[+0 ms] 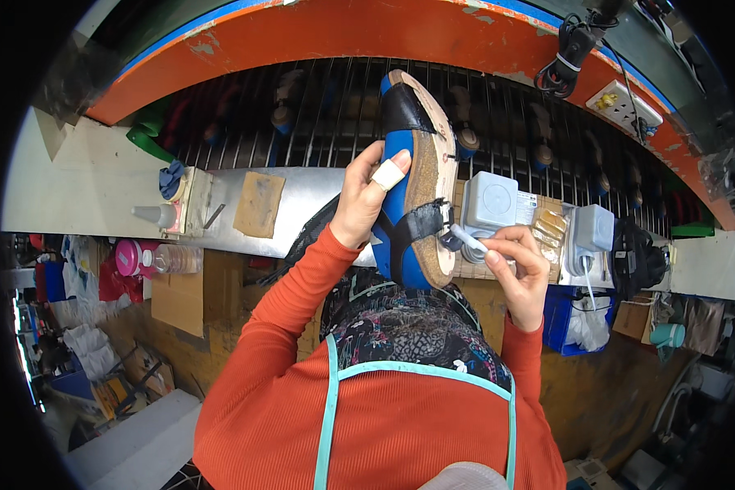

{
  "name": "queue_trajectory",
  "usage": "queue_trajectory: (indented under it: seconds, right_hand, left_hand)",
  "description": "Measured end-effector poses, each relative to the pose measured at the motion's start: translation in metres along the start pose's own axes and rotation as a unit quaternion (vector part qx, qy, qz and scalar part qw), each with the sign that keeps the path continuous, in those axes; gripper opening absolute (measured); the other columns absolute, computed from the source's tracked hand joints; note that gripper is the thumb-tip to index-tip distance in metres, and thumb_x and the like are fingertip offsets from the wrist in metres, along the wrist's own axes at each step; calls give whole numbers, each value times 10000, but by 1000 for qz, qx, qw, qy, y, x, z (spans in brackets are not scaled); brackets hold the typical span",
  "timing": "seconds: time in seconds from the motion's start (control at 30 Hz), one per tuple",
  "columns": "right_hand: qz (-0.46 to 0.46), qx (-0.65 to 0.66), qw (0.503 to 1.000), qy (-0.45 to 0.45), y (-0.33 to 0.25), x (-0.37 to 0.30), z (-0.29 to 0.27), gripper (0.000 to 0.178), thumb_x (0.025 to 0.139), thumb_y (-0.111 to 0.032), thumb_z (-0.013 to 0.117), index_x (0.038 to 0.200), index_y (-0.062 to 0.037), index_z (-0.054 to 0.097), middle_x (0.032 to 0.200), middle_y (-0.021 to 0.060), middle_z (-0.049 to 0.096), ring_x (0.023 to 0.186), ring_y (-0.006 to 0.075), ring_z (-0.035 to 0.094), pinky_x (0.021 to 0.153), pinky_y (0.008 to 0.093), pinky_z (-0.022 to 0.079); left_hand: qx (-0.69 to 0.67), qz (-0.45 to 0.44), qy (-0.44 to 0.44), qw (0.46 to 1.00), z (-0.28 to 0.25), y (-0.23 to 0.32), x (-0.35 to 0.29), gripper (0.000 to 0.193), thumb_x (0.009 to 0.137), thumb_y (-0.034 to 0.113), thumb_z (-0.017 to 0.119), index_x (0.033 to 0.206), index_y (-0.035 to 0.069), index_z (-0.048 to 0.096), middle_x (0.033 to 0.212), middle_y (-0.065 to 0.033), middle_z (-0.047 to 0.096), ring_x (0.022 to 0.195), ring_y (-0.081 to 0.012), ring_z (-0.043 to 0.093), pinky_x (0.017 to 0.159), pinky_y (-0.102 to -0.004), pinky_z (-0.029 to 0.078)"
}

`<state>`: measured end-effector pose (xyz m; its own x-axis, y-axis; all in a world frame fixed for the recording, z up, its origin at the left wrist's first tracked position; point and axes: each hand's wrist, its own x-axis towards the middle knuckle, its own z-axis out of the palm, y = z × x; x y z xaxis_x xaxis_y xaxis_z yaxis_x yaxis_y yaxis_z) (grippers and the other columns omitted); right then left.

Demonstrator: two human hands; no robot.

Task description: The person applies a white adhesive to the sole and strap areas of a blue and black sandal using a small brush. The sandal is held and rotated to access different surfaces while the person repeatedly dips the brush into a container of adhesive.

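Observation:
Upright over the bench, a sandal with a cork edge, a pale underside and black straps is fitted on a blue shoe last. My left hand is wrapped round the last at its left side, a white wrap on the thumb. My right hand pinches a slim pale stick-like tool, probably a brush. The tool's tip is at the lower strap by the sandal's edge; whether it touches is unclear. Just beyond the right hand stands a grey square-topped pot.
Beyond the bench, a rack of metal rods holds several more lasts under an orange beam. A brown sheet lies left on the metal top. To the right are another grey pot, a blue bin and a hanging black cable.

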<state>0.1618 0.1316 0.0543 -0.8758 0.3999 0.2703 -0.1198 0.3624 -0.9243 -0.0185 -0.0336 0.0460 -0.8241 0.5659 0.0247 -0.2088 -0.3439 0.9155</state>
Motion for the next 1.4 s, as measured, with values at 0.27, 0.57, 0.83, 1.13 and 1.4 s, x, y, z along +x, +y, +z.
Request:
queue_trajectory:
  seconds: [0.27,0.57,0.83,1.13,1.4]
  right_hand:
    - [-54,-154,984,70,-5,-3,13,178,768,-40,742,944,-70,750,877,32,619,642,111,523,678,271,369]
    - [-179,-291,932,118,-3,12,15,255,731,-65,761,977,-132,746,897,7,626,761,132,530,759,305,296]
    - [-162,-259,951,44,-2,14,6,190,760,-97,743,947,-127,743,864,5,631,749,134,540,739,309,302]
    - [-159,-260,952,-4,-1,11,-4,182,764,-104,741,945,-121,742,849,1,635,718,132,547,720,304,307]
    - [-75,-27,996,26,15,19,-4,136,814,-30,706,944,-47,740,891,36,616,711,96,548,656,250,417]
  left_hand:
    - [118,42,11,992,3,5,2,402,879,278,688,1076,-53,574,920,-97,663,811,-98,621,714,-234,505]
    - [189,62,-7,980,1,1,5,485,830,330,726,1059,-70,578,810,-130,674,705,-115,635,626,-252,508]
    - [244,79,-9,967,0,6,8,516,803,384,724,1030,-63,603,700,-92,630,618,-95,588,546,-245,448]
    - [241,69,-17,968,0,5,14,503,810,395,721,1011,-52,610,675,-63,603,585,-83,549,529,-242,430]
    - [131,-29,-77,988,-2,7,14,522,827,376,706,1084,-58,572,893,-92,631,796,-101,598,685,-228,473]
